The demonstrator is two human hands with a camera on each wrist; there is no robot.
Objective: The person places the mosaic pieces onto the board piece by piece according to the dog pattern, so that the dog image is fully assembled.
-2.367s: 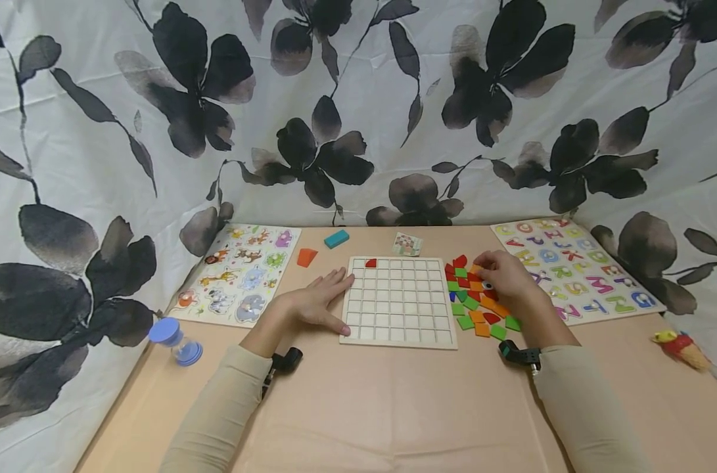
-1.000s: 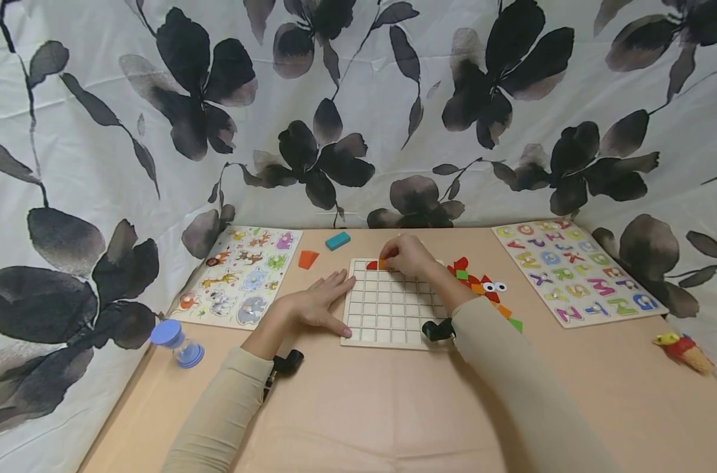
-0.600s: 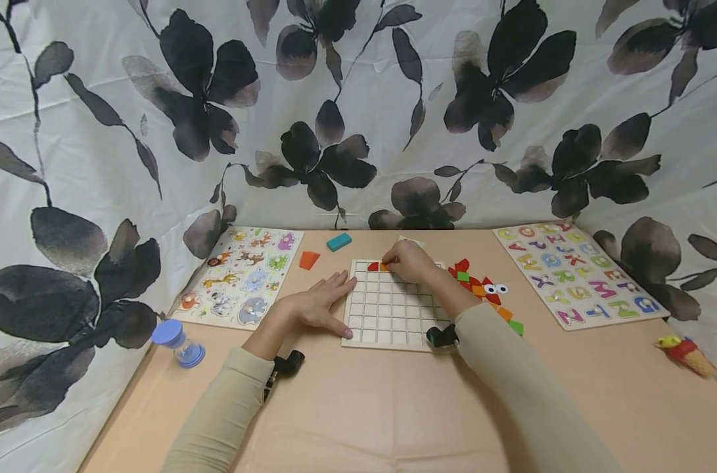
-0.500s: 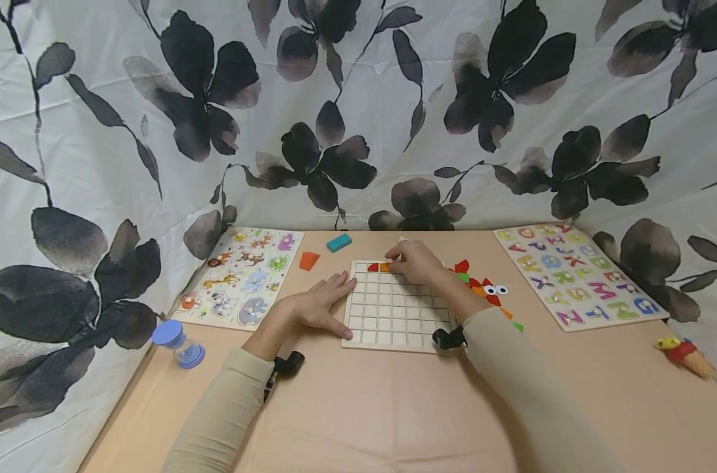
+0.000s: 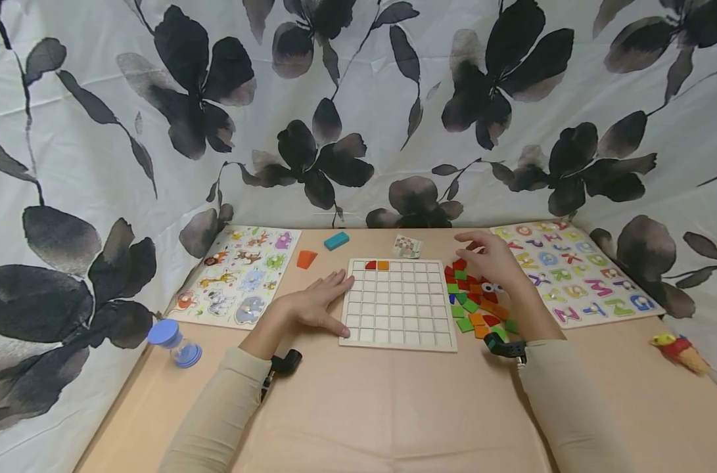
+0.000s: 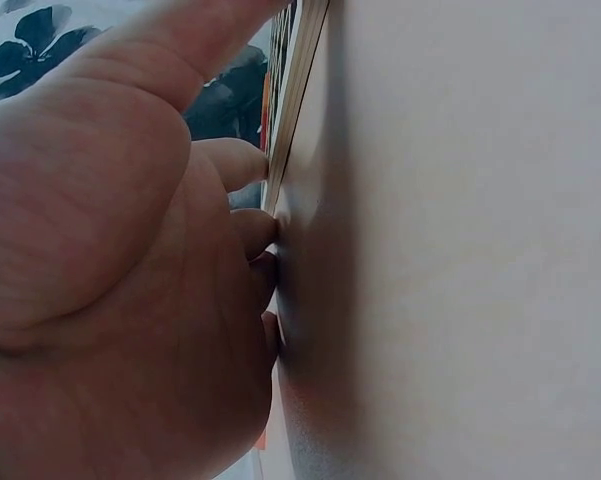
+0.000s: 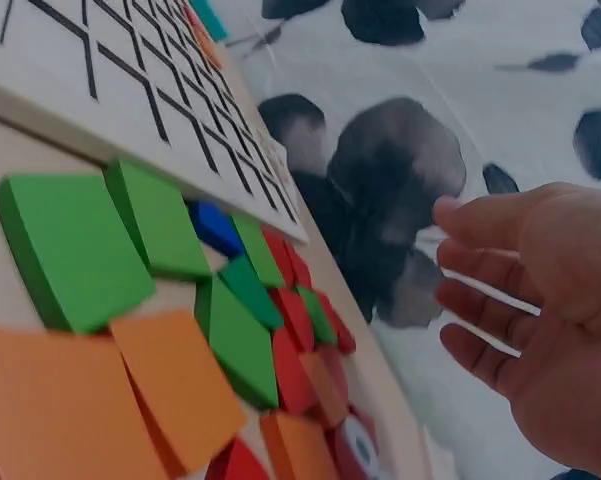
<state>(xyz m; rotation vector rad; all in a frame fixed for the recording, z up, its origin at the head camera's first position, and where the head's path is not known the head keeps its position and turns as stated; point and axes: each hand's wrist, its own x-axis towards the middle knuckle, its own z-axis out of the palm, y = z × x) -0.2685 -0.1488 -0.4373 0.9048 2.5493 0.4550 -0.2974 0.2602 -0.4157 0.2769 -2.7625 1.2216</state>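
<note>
A pale wooden grid board [image 5: 399, 309] lies flat in the middle of the table. Its top row holds a red piece with a rounded corner [image 5: 371, 265] and an orange square [image 5: 383, 265], side by side. My left hand [image 5: 311, 307] rests at the board's left edge, thumb and fingers spread and touching it. To the right of the board, my right hand [image 5: 494, 263] hovers over loose coloured pieces, fingers extended and nothing between them. Green tiles [image 7: 75, 250], orange tiles [image 7: 180, 385], red ones and a blue one [image 7: 216, 228] show close up in the right wrist view.
Behind the board lie a small patterned card [image 5: 407, 246], a blue block [image 5: 336, 240] and an orange piece [image 5: 305, 259]. An animal picture board [image 5: 240, 279] and a letter board [image 5: 577, 276] flank it. A sand timer [image 5: 177, 343] stands left; a small toy [image 5: 681, 351] lies far right.
My right hand has set the orange square beside the red piece, let go, and moved right, back over the loose pieces. The left hand has stayed at the board's edge.
</note>
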